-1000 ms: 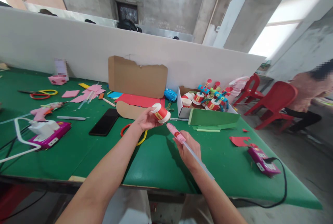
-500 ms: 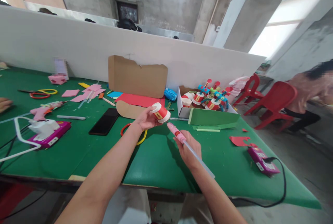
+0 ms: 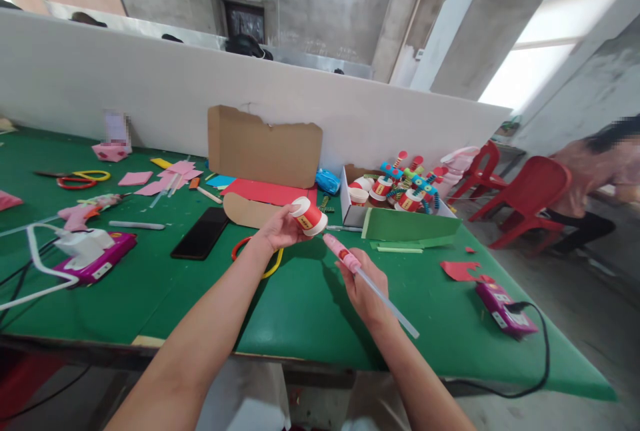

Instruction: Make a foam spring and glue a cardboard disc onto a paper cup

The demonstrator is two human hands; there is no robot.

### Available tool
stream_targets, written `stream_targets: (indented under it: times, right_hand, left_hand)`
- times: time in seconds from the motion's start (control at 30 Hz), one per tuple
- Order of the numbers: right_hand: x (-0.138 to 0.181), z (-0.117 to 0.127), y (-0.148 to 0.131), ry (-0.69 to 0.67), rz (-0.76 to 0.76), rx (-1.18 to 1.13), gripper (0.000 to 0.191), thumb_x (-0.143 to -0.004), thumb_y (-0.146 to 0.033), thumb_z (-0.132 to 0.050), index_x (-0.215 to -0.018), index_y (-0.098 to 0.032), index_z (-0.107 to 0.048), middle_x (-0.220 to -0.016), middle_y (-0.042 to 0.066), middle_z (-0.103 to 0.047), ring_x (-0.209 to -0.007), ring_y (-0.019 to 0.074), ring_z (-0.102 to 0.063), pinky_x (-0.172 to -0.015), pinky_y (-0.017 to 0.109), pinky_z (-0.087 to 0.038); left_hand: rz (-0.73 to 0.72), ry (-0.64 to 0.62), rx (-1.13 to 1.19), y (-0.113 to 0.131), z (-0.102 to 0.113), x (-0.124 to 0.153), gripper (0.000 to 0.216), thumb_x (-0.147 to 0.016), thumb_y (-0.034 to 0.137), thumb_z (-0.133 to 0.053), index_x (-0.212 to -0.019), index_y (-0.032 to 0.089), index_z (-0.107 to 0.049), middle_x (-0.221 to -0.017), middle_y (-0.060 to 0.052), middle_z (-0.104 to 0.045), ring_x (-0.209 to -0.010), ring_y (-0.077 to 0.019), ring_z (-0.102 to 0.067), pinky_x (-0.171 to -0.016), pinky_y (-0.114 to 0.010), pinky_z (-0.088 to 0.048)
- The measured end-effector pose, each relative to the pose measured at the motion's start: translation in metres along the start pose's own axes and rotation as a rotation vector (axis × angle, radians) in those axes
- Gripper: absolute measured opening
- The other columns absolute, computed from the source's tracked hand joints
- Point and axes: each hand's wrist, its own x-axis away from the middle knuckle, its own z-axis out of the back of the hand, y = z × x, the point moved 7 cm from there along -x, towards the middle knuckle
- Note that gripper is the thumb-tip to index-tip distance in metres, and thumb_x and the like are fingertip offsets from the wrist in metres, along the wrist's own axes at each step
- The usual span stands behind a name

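My left hand [image 3: 283,227] is closed on a small red and white paper cup [image 3: 309,216], which it holds tilted above the green table. My right hand [image 3: 367,284] grips a pink hot glue gun [image 3: 343,252], with a long translucent glue stick [image 3: 390,304] sticking out of its back end. The gun's nozzle points at the cup's lower rim, very close to it; whether they touch I cannot tell. Under my left forearm lie scissors with red and yellow handles [image 3: 273,267], partly hidden. A brown cardboard piece [image 3: 245,211] and a black phone [image 3: 200,234] lie beside my left hand.
A white box [image 3: 354,216] at the back right holds several cups and decorated paper-cup figures. Green card [image 3: 410,225] leans against it. Purple power strips [image 3: 505,311] sit right and left [image 3: 103,261]. Another glue gun [image 3: 83,214] lies left. A person [image 3: 585,171] sits beyond red chairs.
The glue gun and my right hand have shifted slightly right, and the glue stick's tail has moved a little. At the far left, another person's hand is gone and a pink piece appears there.
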Motion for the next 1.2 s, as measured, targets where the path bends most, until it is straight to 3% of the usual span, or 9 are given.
stream_targets:
  times: [0.37,0.67,0.9,1.07,1.2]
  right_hand:
    - [-0.002,0.001,0.005,-0.002,-0.021,0.008,0.040,-0.097,-0.047,-0.028,-0.094,-0.019,-0.056,-0.072,0.003,-0.062,-0.060,0.0151,-0.056,-0.052,0.023,-0.034]
    - [-0.003,0.005,0.007,0.001,-0.048,0.000,0.044,-0.097,-0.050,-0.025,-0.093,-0.019,-0.057,-0.067,0.002,-0.059,-0.056,0.0148,-0.054,-0.052,0.024,-0.033]
    - [-0.006,0.005,0.010,0.030,-0.071,0.026,0.047,-0.096,-0.053,-0.026,-0.090,-0.019,-0.057,-0.074,0.004,-0.064,-0.060,0.0161,-0.058,-0.051,0.024,-0.035]
    - [-0.010,0.012,0.041,0.085,-0.254,-0.152,0.045,-0.093,-0.052,-0.032,-0.088,-0.018,-0.062,-0.078,0.010,-0.068,-0.067,0.0209,-0.062,-0.058,0.029,-0.043]
    - [0.001,0.011,0.098,-0.063,-0.695,-0.384,0.040,-0.081,-0.056,-0.051,-0.079,-0.017,-0.062,-0.058,0.004,-0.062,-0.049,0.0176,-0.056,-0.046,0.027,-0.041]
  left_hand:
    - [0.025,-0.040,-0.012,-0.003,0.001,-0.002,0.046,-0.074,0.038,-0.060,-0.114,0.017,-0.052,-0.088,-0.010,-0.069,-0.078,-0.0234,-0.065,-0.068,-0.034,-0.049]
    - [0.024,-0.004,-0.010,-0.003,-0.001,0.000,0.041,-0.074,0.034,-0.059,-0.112,0.017,-0.054,-0.089,-0.010,-0.069,-0.080,-0.0241,-0.064,-0.070,-0.035,-0.049]
    - [0.009,-0.003,-0.012,-0.002,-0.003,0.001,0.043,-0.073,0.033,-0.061,-0.113,0.019,-0.052,-0.092,-0.008,-0.068,-0.082,-0.0242,-0.064,-0.072,-0.037,-0.048]
    - [-0.030,-0.005,0.001,0.001,-0.005,0.005,0.039,-0.071,0.033,-0.062,-0.107,0.019,-0.054,-0.093,-0.008,-0.069,-0.082,-0.0239,-0.064,-0.070,-0.036,-0.049]
    - [-0.047,-0.055,-0.021,0.003,-0.006,0.004,0.045,-0.069,0.035,-0.064,-0.109,0.017,-0.054,-0.091,-0.008,-0.068,-0.081,-0.0235,-0.064,-0.068,-0.035,-0.050]
